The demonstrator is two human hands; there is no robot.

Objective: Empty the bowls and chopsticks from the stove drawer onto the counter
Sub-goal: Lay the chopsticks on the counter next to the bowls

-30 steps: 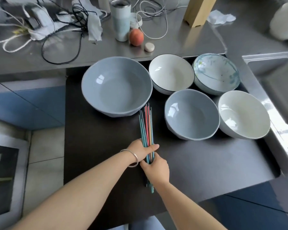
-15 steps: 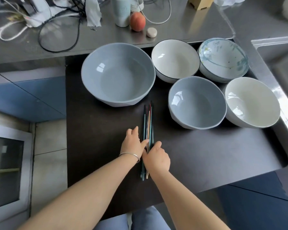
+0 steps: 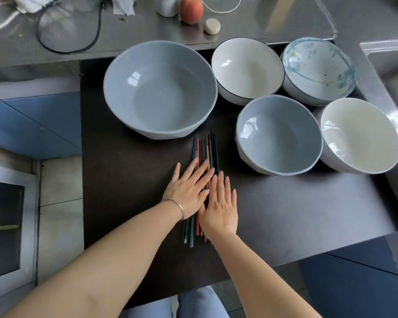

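Observation:
A bundle of coloured chopsticks (image 3: 205, 150) lies flat on the dark pulled-out drawer surface (image 3: 124, 180). My left hand (image 3: 189, 184) and my right hand (image 3: 220, 207) rest flat on the chopsticks with straight fingers, side by side. Behind them stand a large grey-blue bowl (image 3: 160, 88), a white bowl with a dark rim (image 3: 247, 70) and a blue-patterned bowl (image 3: 317, 70). Nearer on the right stand a smaller grey-blue bowl (image 3: 278, 138) and a plain white bowl (image 3: 359, 134).
The steel counter (image 3: 124, 40) runs behind the drawer with a peach (image 3: 191, 9), a small round pebble-like object (image 3: 212, 25), a cup base (image 3: 168, 6) and black cables (image 3: 69, 26). A steel sink edge (image 3: 381, 92) borders the right side.
The chopsticks were gripped and raised at an angle; now they lie flat and both hands have spread out on top of them. The camera has moved closer.

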